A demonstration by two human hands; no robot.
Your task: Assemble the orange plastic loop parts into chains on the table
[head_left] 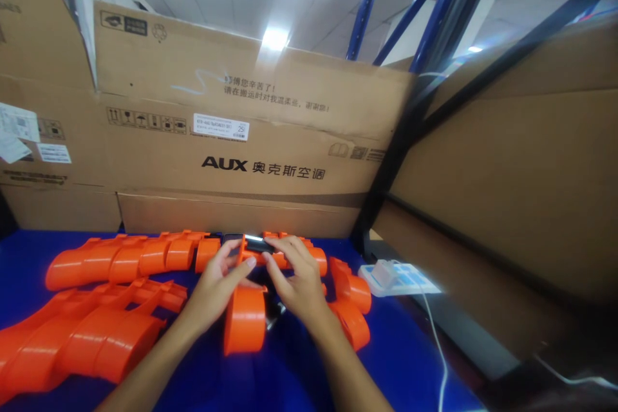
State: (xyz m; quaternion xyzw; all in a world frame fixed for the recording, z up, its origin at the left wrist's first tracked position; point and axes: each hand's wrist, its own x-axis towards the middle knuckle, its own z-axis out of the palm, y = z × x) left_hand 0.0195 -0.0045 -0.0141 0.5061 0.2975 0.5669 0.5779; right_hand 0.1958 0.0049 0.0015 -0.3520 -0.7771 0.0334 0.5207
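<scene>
Head view: both hands work at fitting a dark strip (258,243) into an orange plastic part (244,318) on the blue table (400,360). Left hand (217,286) braces the part, fingers loosely curled; right hand (297,280) presses the strip down with its fingertips. Seating it likely needs even pressure.

Place: warehouse or factory workstation
Signs: stacked AUX cartons (232,141), blue steel racking (367,0), orange plastic parts (120,257) on blue desk (410,360)

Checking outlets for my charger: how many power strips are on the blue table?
1: the white power strip lies right of the right hand, a plug in it. Others may be hidden.
</scene>
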